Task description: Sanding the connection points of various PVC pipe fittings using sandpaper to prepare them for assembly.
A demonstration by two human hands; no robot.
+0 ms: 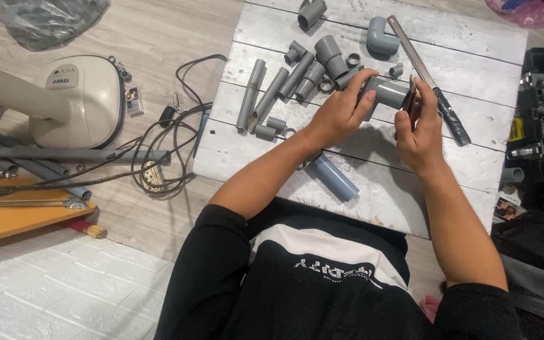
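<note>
Gripping a grey pipe fitting (386, 92) above the white plank table (473, 157), the left hand (341, 113) wraps fingers and thumb around it. At the fitting's open end, the right hand (420, 129) pinches a small dark tool (410, 97). Loose grey pipe pieces (284, 88) lie just beyond.

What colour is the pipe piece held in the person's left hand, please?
Grey; the pipe piece in the left hand shows best in the head view.
</note>
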